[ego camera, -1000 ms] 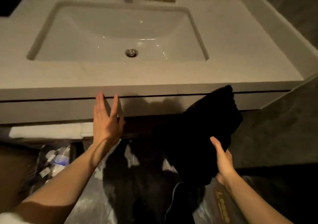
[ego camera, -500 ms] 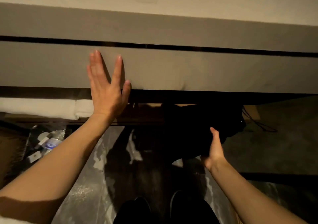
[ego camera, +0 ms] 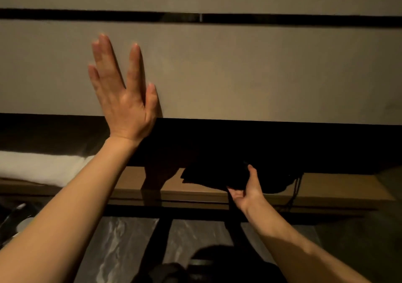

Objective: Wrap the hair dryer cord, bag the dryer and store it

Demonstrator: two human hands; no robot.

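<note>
A black cloth bag (ego camera: 219, 175) lies on the wooden shelf (ego camera: 339, 187) under the vanity, its drawstring (ego camera: 296, 190) dangling over the shelf's front edge at the right. What is inside the bag is hidden. My right hand (ego camera: 247, 190) holds the bag's near edge, thumb up along its side. My left hand (ego camera: 121, 89) presses flat, fingers spread, against the pale front panel of the vanity (ego camera: 261, 71).
A folded white towel (ego camera: 41, 167) lies on the shelf at the left. A dark gap runs between the panel's lower edge and the shelf. Below are marbled floor tiles (ego camera: 121, 245), dark frame legs and my dark shoes (ego camera: 195, 269).
The view dropped from the sink top to the vanity front. My right hand carried the black bag down and in onto the shelf. My left hand stayed flat on the panel.
</note>
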